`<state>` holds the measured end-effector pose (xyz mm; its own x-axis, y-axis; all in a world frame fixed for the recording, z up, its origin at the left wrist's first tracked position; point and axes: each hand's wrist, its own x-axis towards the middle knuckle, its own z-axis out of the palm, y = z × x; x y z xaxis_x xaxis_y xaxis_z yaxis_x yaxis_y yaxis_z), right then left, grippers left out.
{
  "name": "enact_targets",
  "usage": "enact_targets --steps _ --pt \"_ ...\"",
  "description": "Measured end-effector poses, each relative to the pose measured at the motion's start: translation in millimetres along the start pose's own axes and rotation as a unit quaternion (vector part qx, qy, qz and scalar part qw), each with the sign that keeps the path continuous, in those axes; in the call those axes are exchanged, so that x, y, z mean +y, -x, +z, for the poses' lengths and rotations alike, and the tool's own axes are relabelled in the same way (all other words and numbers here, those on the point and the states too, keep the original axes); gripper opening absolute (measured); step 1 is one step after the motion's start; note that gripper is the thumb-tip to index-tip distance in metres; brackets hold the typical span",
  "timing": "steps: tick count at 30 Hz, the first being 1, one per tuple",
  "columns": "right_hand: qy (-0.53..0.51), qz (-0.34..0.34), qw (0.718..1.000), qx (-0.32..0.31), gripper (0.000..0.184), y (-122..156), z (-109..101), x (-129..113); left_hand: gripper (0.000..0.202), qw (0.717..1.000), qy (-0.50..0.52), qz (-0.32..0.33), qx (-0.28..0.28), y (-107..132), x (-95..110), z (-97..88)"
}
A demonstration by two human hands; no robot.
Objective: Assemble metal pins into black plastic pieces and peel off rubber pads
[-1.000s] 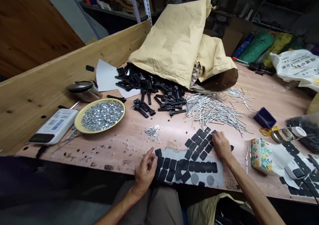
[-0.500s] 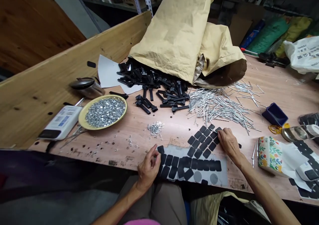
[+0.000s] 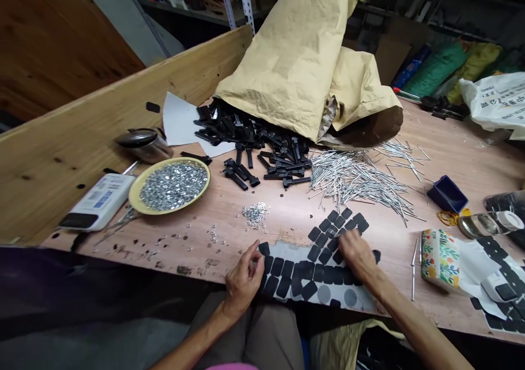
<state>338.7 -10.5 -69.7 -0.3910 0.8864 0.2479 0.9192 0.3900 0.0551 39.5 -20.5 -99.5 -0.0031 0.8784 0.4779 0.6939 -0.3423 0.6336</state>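
Note:
My right hand [image 3: 360, 256] is closed, fingers curled down over the right part of a group of black rounded rectangular pads [image 3: 325, 257]. A thin shiny metal piece [image 3: 335, 229] pokes out at its fingertips; its kind is too small to tell. My left hand [image 3: 243, 277] rests at the left end of a grey backing sheet [image 3: 371, 300], thumb and fingers curled together. What it holds, if anything, I cannot make out. More black pads [image 3: 283, 287] lie in rows on the sheet, with two grey discs [image 3: 324, 294] among them.
A yellow dish [image 3: 137, 209] of small metal nuts and a loose nut pile [image 3: 255, 215] lie left. Black plastic parts [image 3: 246, 129] spill from a paper sack [image 3: 283, 58]. Metal pins [image 3: 356, 178], a blue box [image 3: 447, 194] and a tissue box [image 3: 441, 258] stand right.
My right hand has moved left and toward me over the pads, the thin metal piece moving with it. My left hand has stayed nearly in place.

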Motion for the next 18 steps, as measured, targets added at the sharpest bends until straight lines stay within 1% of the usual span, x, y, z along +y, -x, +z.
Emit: enact_targets --steps 1,2,3,5,6,8,9,10,11,13,14,16,17,18 --pt "-0.016 -0.019 1.0 0.001 0.035 -1 0 -3 0.028 1.0 0.003 0.002 0.002 0 0 0.5" --pt "-0.028 -0.017 0.999 0.007 0.035 -3 0 -4 0.029 1.0 0.004 0.002 0.003 1 -1 1.0" --pt "-0.031 0.015 0.999 0.024 0.034 -6 0 -4 0.029 1.0 0.005 -0.001 0.004 2 -2 1.6" --pt "-0.027 0.099 0.993 0.056 0.033 -12 -1 -2 0.029 1.0 0.007 -0.008 0.001 3 -4 2.7" --pt "-0.03 0.115 0.991 0.059 0.033 -15 -2 -2 0.029 1.0 0.01 -0.011 0.0 4 -5 3.1" --pt "-0.052 0.088 0.994 0.037 0.035 -17 -9 -8 0.028 1.0 0.018 -0.012 -0.003 4 -6 3.7" --pt "-0.068 0.071 0.995 0.029 0.035 -15 -14 -14 0.028 1.0 0.023 -0.013 -0.003 4 -6 3.9" --pt "-0.088 0.069 0.993 0.03 0.035 -11 -22 -20 0.029 0.999 0.028 -0.015 -0.005 4 -6 3.8" --pt "-0.109 0.086 0.99 0.04 0.034 -5 -31 -26 0.029 0.999 0.033 -0.02 -0.007 3 -5 3.6" --pt "-0.144 0.168 0.973 0.07 0.032 20 -54 -35 0.03 0.998 0.04 -0.036 -0.022 2 -4 2.8" --pt "-0.154 0.21 0.963 0.069 0.032 37 -66 -36 0.031 0.998 0.043 -0.046 -0.033 1 -3 2.3" --pt "-0.151 0.268 0.951 0.017 0.03 80 -90 -31 0.032 0.995 0.051 -0.064 -0.056 -1 -1 1.6" --pt "-0.144 0.274 0.951 -0.022 0.028 102 -99 -26 0.033 0.994 0.057 -0.072 -0.063 -2 0 1.4" --pt "-0.138 0.253 0.955 -0.068 0.026 122 -108 -20 0.034 0.993 0.065 -0.078 -0.068 -3 0 1.3"
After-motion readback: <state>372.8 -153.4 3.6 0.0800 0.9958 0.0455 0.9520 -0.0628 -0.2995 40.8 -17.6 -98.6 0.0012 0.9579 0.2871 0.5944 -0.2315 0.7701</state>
